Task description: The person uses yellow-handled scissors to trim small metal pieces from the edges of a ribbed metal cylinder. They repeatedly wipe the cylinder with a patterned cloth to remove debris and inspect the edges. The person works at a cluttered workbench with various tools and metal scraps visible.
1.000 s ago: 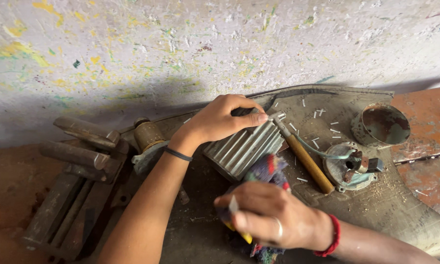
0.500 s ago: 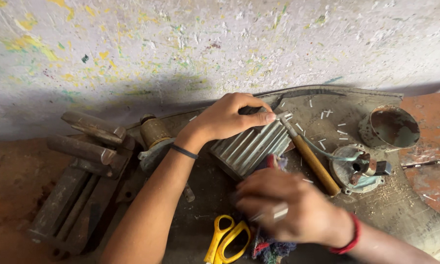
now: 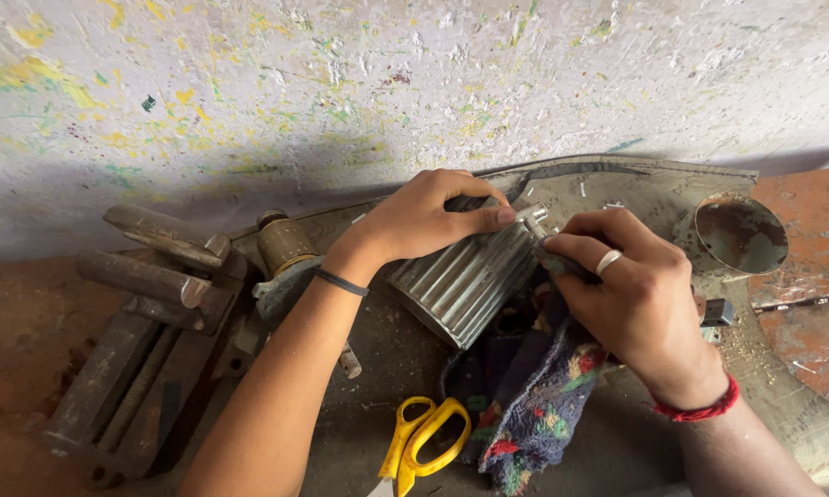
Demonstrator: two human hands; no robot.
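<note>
**A:** Nearest us, yellow-handled scissors (image 3: 421, 444) lie loose on the dark work surface (image 3: 359, 368), handles toward the far side, nobody touching them. They sit just left of a dark patterned cloth (image 3: 534, 405) with red and green flecks.

**B:** And that cloth runs up under the right hand (image 3: 631, 285). We read it as padding, bunched between the work and the surface, though where it ends beneath the palm is hidden.

**A:** The right hand's fingers are pinched shut on something small and grey at the near-right top corner of the ribbed metal piece (image 3: 465, 281). Whether that is a tool tip or a fold of cloth, we cannot tell. A ring shows on one finger, a red thread band at the wrist.

**B:** The ribbed piece sits in the middle of the surface, tilted, its grooves running up to the right. The left hand (image 3: 423, 216) is curled over its far edge, thumb pressed flat along the top, clamping it steady so the corner stays put for the other hand.

**A:** Left of that, a brass-coloured cylinder (image 3: 284, 244) stands upright, and beyond it heavy iron bars (image 3: 156, 267) lie stacked.

**B:** Far right, a rusty round tin (image 3: 741, 235), tipped toward us. Behind everything, the paint-flecked wall (image 3: 387, 83).
</note>
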